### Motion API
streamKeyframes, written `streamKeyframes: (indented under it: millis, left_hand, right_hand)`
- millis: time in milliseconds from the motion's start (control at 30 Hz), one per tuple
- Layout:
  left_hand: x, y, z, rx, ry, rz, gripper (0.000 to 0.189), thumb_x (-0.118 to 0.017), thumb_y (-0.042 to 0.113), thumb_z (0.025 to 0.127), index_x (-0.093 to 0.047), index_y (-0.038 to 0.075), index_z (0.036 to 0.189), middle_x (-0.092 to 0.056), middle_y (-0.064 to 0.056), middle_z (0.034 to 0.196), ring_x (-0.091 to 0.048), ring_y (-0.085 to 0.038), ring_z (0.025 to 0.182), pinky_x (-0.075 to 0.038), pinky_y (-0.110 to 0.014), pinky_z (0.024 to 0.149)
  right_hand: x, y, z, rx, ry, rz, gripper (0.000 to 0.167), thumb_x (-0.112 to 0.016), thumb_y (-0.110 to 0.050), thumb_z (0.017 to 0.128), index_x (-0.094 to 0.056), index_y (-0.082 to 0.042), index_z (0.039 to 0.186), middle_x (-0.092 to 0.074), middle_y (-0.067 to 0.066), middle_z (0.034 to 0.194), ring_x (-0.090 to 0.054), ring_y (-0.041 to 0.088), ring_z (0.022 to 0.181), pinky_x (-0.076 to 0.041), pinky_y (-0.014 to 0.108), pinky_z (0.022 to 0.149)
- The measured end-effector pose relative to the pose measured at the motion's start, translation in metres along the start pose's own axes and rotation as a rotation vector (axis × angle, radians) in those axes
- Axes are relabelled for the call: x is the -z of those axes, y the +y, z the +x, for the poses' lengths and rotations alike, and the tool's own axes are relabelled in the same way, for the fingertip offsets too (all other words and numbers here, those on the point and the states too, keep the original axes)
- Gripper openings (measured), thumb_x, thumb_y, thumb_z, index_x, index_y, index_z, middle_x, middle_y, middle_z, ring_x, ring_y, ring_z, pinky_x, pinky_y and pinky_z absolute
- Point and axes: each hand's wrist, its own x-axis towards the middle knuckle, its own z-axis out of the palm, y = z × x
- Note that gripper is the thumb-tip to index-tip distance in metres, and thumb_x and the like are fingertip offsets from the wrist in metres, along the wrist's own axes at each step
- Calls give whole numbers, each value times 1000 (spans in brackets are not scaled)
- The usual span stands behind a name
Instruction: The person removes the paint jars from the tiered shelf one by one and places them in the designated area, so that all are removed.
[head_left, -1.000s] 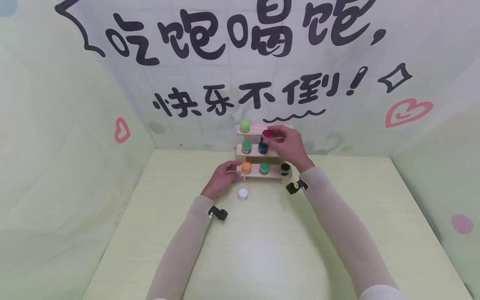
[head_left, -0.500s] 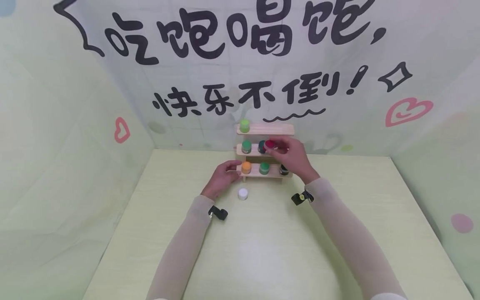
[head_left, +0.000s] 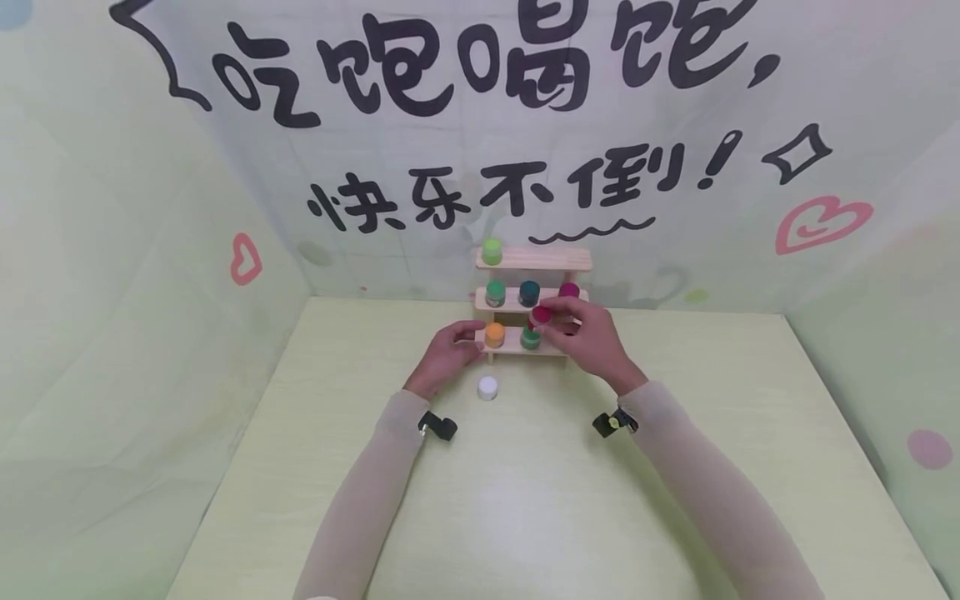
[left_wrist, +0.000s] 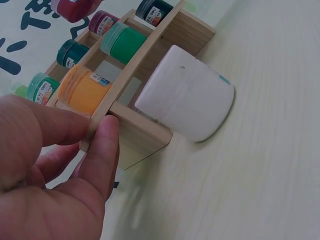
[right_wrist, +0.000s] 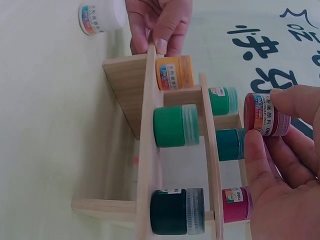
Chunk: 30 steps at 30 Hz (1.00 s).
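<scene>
Pale table (head_left: 525, 500), red jar (right_wrist: 266, 114) (aloft) in pinch of right hand (head_left: 597, 340), rack (head_left: 538, 259) likewise in left hand (head_left: 444, 358).

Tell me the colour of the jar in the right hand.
The jar in the right hand is dark red; it shows best in the right wrist view.

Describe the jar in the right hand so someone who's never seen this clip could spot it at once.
Find the tiered wooden rack before the lettered backdrop. There, the right hand pinches a deep-red jar. The magenta jar on the middle shelf is close in colour, but only the deep-red jar is held off the rack.
</scene>
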Motion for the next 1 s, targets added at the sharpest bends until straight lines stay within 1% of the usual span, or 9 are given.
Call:
streamKeyframes:
  millis: [133,233,400,567,767,900,1000]
  left_hand:
    - [0,0,1,-8,-3,-4,45,-71,12,96,-66,22,139,-65,-8,130,-68,-22,113,-59,-32,99]
    - [0,0,0,-2,-6,5,45,-71,12,96,-66,23,139,-65,-7,131,-66,-22,114,-58,-33,99]
    - [1,2,-2,13,-9,17,46,-71,13,95,-66,26,139,-63,-6,133,-63,-24,119,-55,-38,105]
    - [1,3,-2,18,2,32,47,-72,14,95,-66,29,139,-62,-5,134,-61,-23,122,-54,-40,107]
    - [0,4,-2,25,3,31,45,-71,14,96,-66,29,138,-64,-4,134,-64,-22,120,-54,-40,107]
    - [0,4,-2,16,10,31,45,-72,14,95,-66,28,137,-65,-5,133,-64,-23,121,-54,-41,108]
    - [0,3,-2,16,10,28,45,-72,14,95,-67,28,137,-65,-5,133,-64,-24,122,-53,-42,109]
  right_hand:
    - [-4,3,-7,3,-16,-3,38,-80,-8,92,-71,-4,130,-72,16,126,-75,35,105,-62,20,86]
    - [-6,8,-13,0,-26,-14,38,-80,-6,92,-72,-5,130,-73,16,125,-76,35,101,-61,17,82]
    - [-12,14,-21,11,-43,17,38,-80,-3,91,-72,-4,128,-73,18,124,-76,39,103,-63,22,83]
    - [-18,19,-30,10,-71,30,38,-80,-4,90,-72,-5,127,-73,16,126,-75,36,105,-63,24,85]
    - [-27,29,-37,21,-116,36,40,-83,-6,89,-72,-4,128,-72,12,127,-73,33,110,-63,26,87]
    - [-34,36,-39,-2,-145,26,39,-85,-9,89,-73,-6,126,-73,10,124,-72,30,110,-64,26,86]
    - [-39,42,-40,-40,-171,34,38,-84,-8,89,-74,-8,125,-73,10,123,-71,30,112,-64,27,87]
